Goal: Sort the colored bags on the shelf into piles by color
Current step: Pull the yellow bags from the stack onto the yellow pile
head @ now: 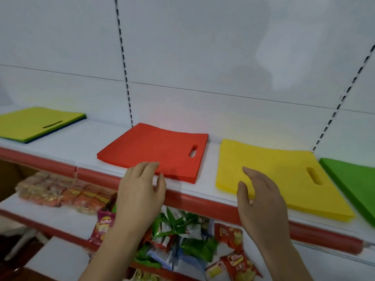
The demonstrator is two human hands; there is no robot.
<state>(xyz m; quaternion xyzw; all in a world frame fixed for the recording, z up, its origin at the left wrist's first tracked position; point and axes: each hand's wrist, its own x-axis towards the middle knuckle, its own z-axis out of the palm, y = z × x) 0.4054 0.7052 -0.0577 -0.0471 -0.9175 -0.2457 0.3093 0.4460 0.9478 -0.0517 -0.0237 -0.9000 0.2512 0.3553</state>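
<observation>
A pile of red bags (158, 151) lies flat in the middle of the white shelf (67, 142). To its right sits a pile of yellow bags (284, 175), and a green pile (353, 179) is cut off at the right edge. At the far left a mixed stack (38, 123) has a yellow-green bag on top and darker blue and green edges below. My left hand (140, 191) hovers at the near edge of the red pile, fingers relaxed. My right hand (259, 197) hangs over the near left corner of the yellow pile, fingers spread, holding nothing.
The shelf has a red front rail (194, 199) and a white back panel with slotted uprights (125, 78). A lower shelf holds snack packets (182, 236) and wrapped goods (56, 191). Bare shelf shows between the mixed stack and the red pile.
</observation>
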